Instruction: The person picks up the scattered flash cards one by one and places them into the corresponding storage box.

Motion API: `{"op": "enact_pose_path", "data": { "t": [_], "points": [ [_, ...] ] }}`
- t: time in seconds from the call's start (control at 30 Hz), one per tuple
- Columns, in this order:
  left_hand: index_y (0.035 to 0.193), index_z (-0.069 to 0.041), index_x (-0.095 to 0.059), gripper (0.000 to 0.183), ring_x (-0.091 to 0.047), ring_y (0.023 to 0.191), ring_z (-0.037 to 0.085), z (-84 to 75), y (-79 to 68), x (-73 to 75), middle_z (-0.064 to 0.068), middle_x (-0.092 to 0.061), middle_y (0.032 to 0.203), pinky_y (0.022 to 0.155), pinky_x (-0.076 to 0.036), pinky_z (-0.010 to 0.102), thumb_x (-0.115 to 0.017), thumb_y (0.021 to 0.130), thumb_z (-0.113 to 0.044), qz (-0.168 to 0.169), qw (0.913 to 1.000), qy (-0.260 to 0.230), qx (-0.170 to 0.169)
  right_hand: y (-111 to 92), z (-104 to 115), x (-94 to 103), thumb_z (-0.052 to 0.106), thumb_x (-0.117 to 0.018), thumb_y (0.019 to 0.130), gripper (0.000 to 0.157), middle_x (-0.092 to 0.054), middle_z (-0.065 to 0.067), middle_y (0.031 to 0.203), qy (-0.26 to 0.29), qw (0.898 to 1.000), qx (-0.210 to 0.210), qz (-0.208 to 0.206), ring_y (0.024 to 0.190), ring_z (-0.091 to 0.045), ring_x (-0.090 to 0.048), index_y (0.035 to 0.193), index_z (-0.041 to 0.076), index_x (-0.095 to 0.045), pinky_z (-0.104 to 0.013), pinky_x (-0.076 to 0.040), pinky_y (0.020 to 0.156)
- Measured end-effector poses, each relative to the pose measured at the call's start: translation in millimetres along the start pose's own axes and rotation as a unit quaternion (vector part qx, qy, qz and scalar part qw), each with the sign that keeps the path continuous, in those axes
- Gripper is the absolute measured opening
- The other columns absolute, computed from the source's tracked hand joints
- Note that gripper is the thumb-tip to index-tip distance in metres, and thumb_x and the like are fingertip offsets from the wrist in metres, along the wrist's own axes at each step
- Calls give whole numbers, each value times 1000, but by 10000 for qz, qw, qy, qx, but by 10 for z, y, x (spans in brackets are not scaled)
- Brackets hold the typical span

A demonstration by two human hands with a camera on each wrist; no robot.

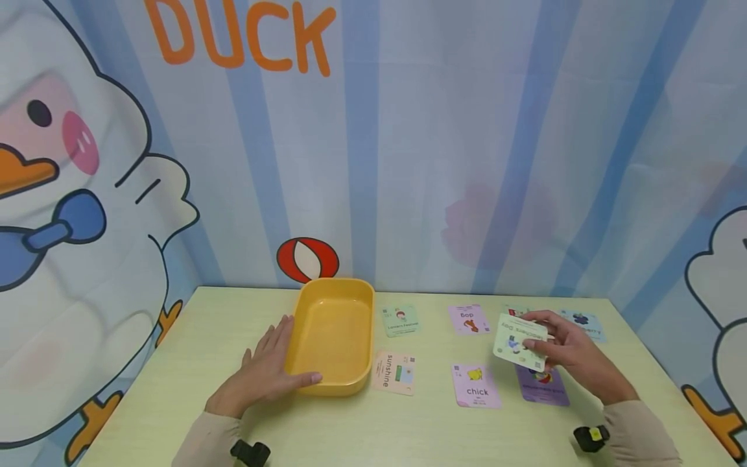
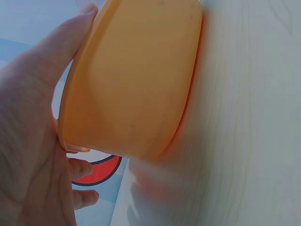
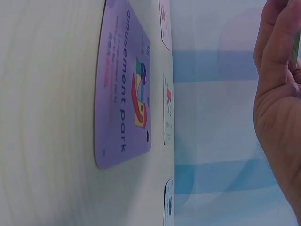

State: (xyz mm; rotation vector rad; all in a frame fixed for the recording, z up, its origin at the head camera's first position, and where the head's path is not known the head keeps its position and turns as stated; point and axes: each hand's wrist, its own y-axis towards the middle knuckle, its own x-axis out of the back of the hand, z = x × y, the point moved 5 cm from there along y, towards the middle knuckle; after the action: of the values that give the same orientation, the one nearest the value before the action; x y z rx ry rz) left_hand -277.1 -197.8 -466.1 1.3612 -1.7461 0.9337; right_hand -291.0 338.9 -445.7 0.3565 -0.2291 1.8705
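Pinching Teachers' Day card [image 1: 512,340] between thumb and fingers, right hand [image 1: 574,357] holds it raised off table [image 1: 432,434], partly hiding amusement park card [image 1: 544,392] in head view. Left hand [image 1: 265,371], fingers extended, rests against side of yellow tray [image 1: 332,334].

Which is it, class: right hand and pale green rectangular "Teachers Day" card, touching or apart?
Touching: the head view shows the right hand pinching the card, thumb over its face.

8 crds [image 1: 476,385], 1 tray [image 1: 332,337], 1 tbl [image 1: 426,431]
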Motion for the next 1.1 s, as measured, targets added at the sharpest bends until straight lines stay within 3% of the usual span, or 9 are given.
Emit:
{"op": "enact_pose_path", "data": {
  "t": [0.17, 0.4, 0.67, 0.9, 1.1],
  "points": [
    [164, -10, 2, 130, -4, 154, 46, -1, 1, -2, 16, -2, 171, 109, -5, 82, -65, 77, -80, 11, 10000, -31, -1, 17, 25, -47, 24, -63, 102, 51, -58, -11, 127, -77, 10000, 29, 37, 82, -21, -65, 148, 13, -43, -48, -58, 62],
    [164, -10, 2, 131, -3, 155, 46, 11, 16, -10, 15, -1, 171, 110, -4, 82, -65, 76, -81, 33, 10000, -30, 40, 66, 31, -112, 26, -63, 102, 52, -46, -9, 143, -127, 9998, 138, 93, 74, -21, -59, 150, 16, -43, -49, -58, 61],
    [164, -11, 3, 131, -3, 155, 45, 9, 21, -9, 15, 0, 171, 110, -4, 82, -64, 76, -81, 39, 10000, -34, 34, 103, 44, -189, 23, -63, 102, 50, -52, -4, 141, 22, 9999, 89, 109, 87, -20, -67, 149, 14, -45, -44, -58, 62],
    [164, -10, 3, 131, -3, 155, 46, 4, 14, -9, 15, -1, 171, 110, -4, 82, -64, 76, -81, 51, 10000, 0, 16, 128, 33, -238, 26, -66, 100, 50, -40, -10, 154, -38, 10000, 29, 42, 81, -24, -64, 146, 16, -48, -47, -56, 60],
    [164, -10, 3, 131, -3, 155, 46, 6, 14, -16, 15, -1, 171, 109, -4, 83, -64, 76, -81, 45, 10000, -3, 8, 155, 69, -278, 27, -66, 100, 50, -54, -12, 136, -213, 9997, 111, 38, 82, -27, -64, 146, 17, -48, -48, -58, 63]
  ]
}}
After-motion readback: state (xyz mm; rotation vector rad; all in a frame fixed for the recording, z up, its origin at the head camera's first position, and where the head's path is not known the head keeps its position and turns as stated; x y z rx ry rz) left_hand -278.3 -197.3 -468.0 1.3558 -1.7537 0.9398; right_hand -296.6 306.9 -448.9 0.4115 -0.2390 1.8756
